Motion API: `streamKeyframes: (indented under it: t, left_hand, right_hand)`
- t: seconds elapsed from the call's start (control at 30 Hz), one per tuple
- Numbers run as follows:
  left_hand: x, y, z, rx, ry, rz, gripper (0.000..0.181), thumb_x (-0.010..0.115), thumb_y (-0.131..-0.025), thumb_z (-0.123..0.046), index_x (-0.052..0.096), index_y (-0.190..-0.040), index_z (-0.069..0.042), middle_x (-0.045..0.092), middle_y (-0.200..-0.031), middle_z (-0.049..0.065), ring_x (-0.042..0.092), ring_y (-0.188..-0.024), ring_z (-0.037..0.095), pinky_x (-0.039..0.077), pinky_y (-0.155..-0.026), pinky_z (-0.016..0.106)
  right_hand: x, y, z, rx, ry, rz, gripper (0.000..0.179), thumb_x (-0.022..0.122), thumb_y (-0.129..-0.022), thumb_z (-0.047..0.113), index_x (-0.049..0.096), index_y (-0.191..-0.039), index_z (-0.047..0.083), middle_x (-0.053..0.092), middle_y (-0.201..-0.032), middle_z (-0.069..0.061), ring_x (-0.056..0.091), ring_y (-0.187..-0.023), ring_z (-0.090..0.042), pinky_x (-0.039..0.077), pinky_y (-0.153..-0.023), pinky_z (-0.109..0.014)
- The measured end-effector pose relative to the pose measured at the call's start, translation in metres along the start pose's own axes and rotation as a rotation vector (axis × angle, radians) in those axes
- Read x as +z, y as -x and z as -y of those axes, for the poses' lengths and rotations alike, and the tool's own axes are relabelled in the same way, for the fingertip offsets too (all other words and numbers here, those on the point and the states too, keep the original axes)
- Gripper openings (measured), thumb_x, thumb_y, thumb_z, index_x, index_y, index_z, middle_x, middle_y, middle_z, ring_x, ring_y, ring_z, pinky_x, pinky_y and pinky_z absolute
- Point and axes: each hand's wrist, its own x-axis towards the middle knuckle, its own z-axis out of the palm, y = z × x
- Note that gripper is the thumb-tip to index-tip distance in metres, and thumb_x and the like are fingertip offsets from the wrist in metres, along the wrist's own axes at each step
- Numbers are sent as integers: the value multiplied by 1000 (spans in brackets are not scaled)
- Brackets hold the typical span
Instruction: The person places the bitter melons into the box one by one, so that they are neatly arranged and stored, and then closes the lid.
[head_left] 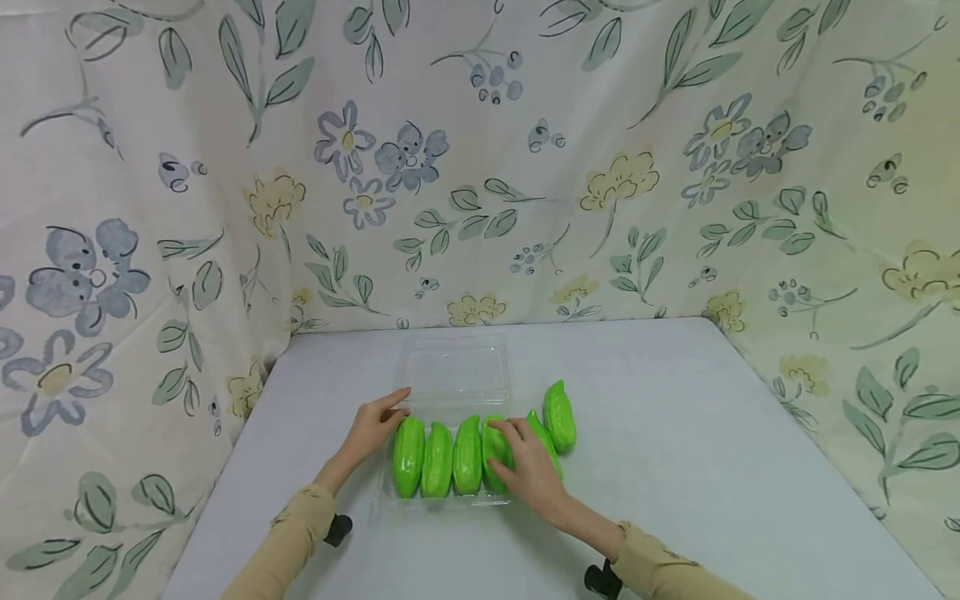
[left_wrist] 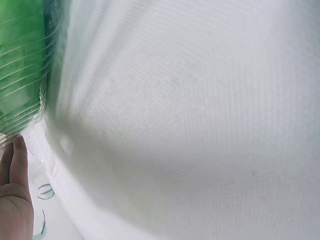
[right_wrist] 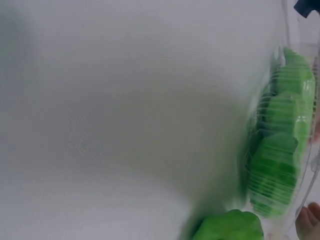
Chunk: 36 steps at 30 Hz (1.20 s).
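Observation:
Bright green, ridged gourds [head_left: 438, 460] lie side by side in a clear plastic clamshell box [head_left: 472, 501] whose lid [head_left: 453, 371] is folded back. My left hand [head_left: 372, 429] is at the box's upper left corner, its fingers touching the rim. In the left wrist view its straight fingers [left_wrist: 18, 165] meet the ribbed plastic wall. My right hand [head_left: 531, 471] grips the rightmost gourd in the box [head_left: 496, 442], with fingertips and thumb over its sides. The hand partly hides that gourd and another gourd [head_left: 542, 433] just to its right.
A further gourd [head_left: 558, 417] lies on the white table [head_left: 675, 433] to the right of the box. Floral cloth [head_left: 480, 167] hangs behind the table and along both sides. Small black cameras [head_left: 339, 530] are strapped at both wrists.

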Motion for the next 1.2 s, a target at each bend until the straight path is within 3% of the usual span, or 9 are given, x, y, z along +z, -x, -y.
streamKeyframes:
  t: [0.2,0.37,0.73,1.03,1.2]
  left_hand:
    - [0,1,0,-2,-6,1,42,59,-91,-1,53,-132,1,54,-135,19,66,-103,29,56,-80,31]
    - [0,1,-2,-3,-11,-1,42,59,-91,-1,53,-132,1,54,-135,19,66,-104,31,55,-82,35]
    - [0,0,-2,-9,-20,-7,41,60,-91,-2,54,-132,0,55,-133,18,66,-103,30,56,-79,32]
    - [0,0,0,-13,-26,-2,42,60,-91,-2,54,-132,-1,55,-134,18,66,-103,30,55,-78,29]
    - [0,0,-1,-10,-19,-5,41,60,-91,-2,54,-132,0,55,-134,18,66,-104,32,55,-77,28]
  right_hand:
    - [-3,-2,-1,-5,-124,9,58,77,-76,5,53,-128,2,59,-110,-15,61,-100,-28,55,-80,-37]
    - [-5,-2,-1,43,-246,49,58,75,-78,3,50,-130,0,59,-113,-18,60,-105,-31,54,-85,-42]
    - [-15,3,0,121,-384,117,56,72,-83,11,48,-133,0,60,-117,-18,58,-108,-32,52,-88,-45]
    - [-25,8,-4,129,-386,115,53,72,-83,10,51,-130,-3,60,-118,-20,59,-105,-35,52,-86,-48]
    - [-34,4,-8,152,-363,65,51,72,-82,6,53,-129,1,61,-118,-18,59,-104,-36,51,-86,-50]
